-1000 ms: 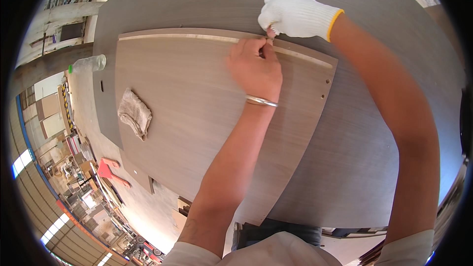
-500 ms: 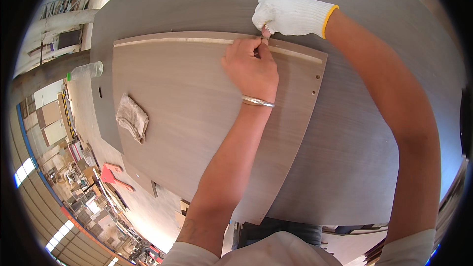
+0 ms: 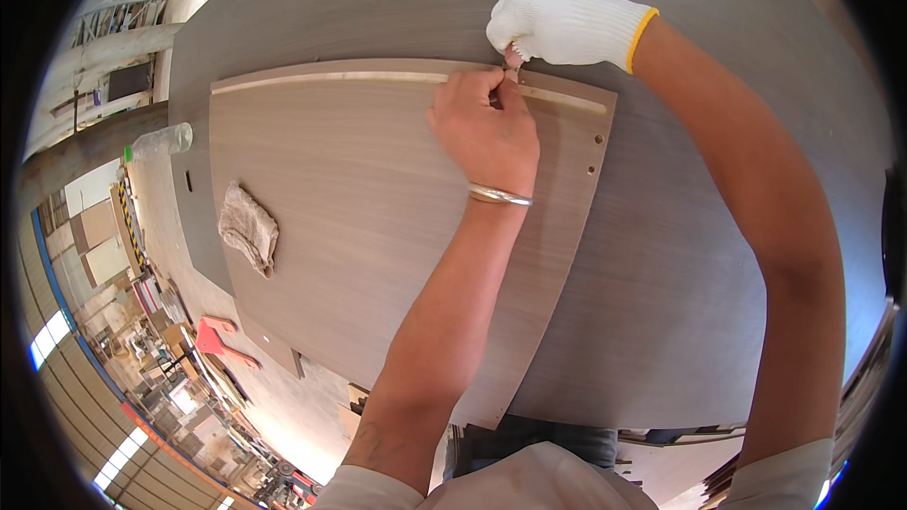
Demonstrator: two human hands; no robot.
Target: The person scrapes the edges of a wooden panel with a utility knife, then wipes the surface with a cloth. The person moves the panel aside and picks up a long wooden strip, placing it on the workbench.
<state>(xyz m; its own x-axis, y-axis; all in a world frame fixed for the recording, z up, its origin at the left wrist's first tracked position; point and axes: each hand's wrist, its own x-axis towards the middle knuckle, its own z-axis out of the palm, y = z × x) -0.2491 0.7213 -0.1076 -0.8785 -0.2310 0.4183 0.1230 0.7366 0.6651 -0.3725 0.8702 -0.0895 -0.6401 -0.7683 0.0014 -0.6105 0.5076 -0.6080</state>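
My left hand (image 3: 487, 123), bare with a silver bangle (image 3: 501, 195) at the wrist, is at the far edge of a brown wood-grain panel (image 3: 378, 208). Its thumb and fingers are pinched together over the pale groove (image 3: 331, 78) that runs along that edge. Just beyond, my right hand (image 3: 559, 19) wears a white knit glove with a yellow cuff and is closed, a bare fingertip poking out below. Both sets of fingertips meet at the panel's edge. Whatever they pinch is too small or hidden to name.
Underneath lies a larger dark grey board (image 3: 680, 255). A crumpled beige cloth (image 3: 248, 229) rests on the panel's left side. At the far left is a clear bottle with a green cap (image 3: 161, 144). A red-orange pallet jack (image 3: 223, 340) stands on the floor, lower left.
Both hands keep to the same spot at the panel's edge. The panel, cloth and bottle appear slightly farther left in the picture.
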